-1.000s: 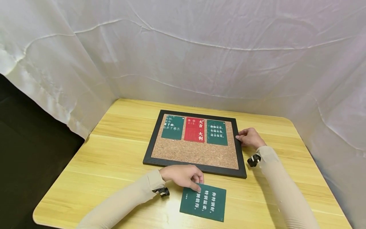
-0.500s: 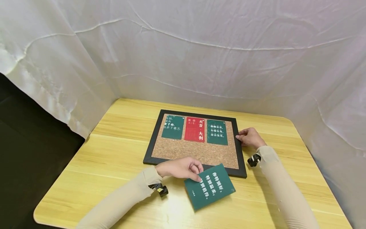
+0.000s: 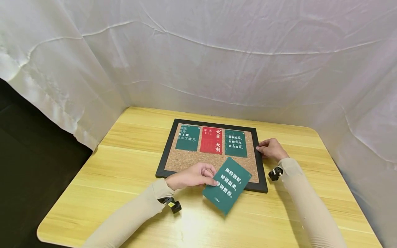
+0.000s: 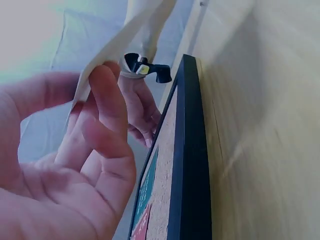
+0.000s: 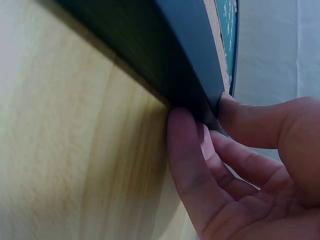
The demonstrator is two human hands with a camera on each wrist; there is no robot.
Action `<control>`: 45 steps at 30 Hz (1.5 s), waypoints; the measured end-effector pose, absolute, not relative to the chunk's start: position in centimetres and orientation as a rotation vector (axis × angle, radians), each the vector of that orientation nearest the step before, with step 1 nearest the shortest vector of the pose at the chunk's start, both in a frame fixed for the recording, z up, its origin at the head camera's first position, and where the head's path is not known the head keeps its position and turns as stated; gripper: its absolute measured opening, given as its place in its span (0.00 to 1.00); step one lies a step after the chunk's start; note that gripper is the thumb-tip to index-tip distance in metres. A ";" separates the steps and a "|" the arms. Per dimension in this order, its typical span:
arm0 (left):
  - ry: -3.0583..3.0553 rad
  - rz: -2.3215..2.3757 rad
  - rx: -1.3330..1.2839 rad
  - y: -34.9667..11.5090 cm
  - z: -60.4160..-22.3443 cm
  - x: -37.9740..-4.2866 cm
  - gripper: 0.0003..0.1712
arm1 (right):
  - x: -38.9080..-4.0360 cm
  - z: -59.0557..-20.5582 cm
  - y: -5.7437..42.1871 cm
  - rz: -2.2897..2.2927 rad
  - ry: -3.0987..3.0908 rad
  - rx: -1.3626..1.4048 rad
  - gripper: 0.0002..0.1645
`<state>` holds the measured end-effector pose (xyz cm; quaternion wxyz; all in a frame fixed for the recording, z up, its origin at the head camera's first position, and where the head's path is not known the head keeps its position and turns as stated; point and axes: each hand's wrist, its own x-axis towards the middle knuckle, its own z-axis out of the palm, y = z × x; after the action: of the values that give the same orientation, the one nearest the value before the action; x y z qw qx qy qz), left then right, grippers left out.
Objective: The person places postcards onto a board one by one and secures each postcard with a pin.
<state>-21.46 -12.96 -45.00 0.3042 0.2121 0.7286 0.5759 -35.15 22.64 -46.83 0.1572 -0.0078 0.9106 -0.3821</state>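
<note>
My left hand (image 3: 193,176) pinches a green card (image 3: 232,184) with white lettering by its left edge, thumb on the printed face. The card is tilted and overlaps the front edge of a black-framed cork board (image 3: 176,162) in the head view. From the left wrist, the card (image 4: 102,55) shows edge-on between thumb and fingers, raised over the table. My right hand (image 3: 271,150) grips the board's right frame, thumb on top and fingers against its outer side, as the right wrist view shows. Along the board's upper half hang a green card (image 3: 188,139), a red card (image 3: 208,140) and another green card (image 3: 235,144).
The board lies on a pale wooden table (image 3: 124,165) with rounded corners. White curtain cloth (image 3: 217,62) surrounds the back and sides. Bare cork (image 3: 192,162) shows below the pinned cards. A small black device is strapped at each wrist.
My left hand has lifted the green card off the table, moved it up toward the board and turned it so its text reads nearly upright. The right hand has stayed at the frame.
</note>
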 end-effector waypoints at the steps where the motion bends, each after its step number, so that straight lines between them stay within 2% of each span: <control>1: 1.901 1.567 0.521 -13.0 -45.0 -21.5 0.08 | -35.1 -46.8 22.6 -1.093 2.609 -0.022 0.27; 10: 1.709 1.788 0.329 -13.4 -45.2 -21.5 0.08 | -34.8 -46.6 22.5 -1.109 2.596 -0.002 0.27; 14: 1.653 1.851 0.251 -13.5 -45.5 -21.5 0.13 | -34.8 -46.6 22.5 -1.123 2.587 -0.003 0.28; 21: 1.561 1.920 0.164 -13.7 -46.0 -21.6 0.02 | -34.7 -46.5 22.5 -1.113 2.589 0.005 0.28; 25: 1.560 1.923 0.171 -13.8 -46.1 -21.5 0.03 | -34.7 -46.4 22.4 -1.113 2.589 0.004 0.28; 32: 1.613 1.932 0.184 -13.8 -46.4 -21.5 0.19 | -34.8 -46.5 22.5 -1.127 2.587 0.000 0.27; 36: 1.625 1.934 0.143 -13.9 -46.3 -21.6 0.22 | -34.9 -46.6 22.5 -1.113 2.596 0.019 0.27; 40: 1.639 1.925 0.109 -13.9 -46.2 -21.7 0.18 | -34.9 -46.6 22.5 -1.113 2.597 0.022 0.26; 45: 1.639 1.941 0.073 -14.0 -45.8 -21.8 0.02 | -35.0 -46.7 22.6 -1.130 2.592 0.009 0.26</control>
<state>-21.75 -14.05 -45.84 0.2955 0.0274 0.6162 0.7295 -34.95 22.59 -46.73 0.1563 0.0031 0.9054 -0.3948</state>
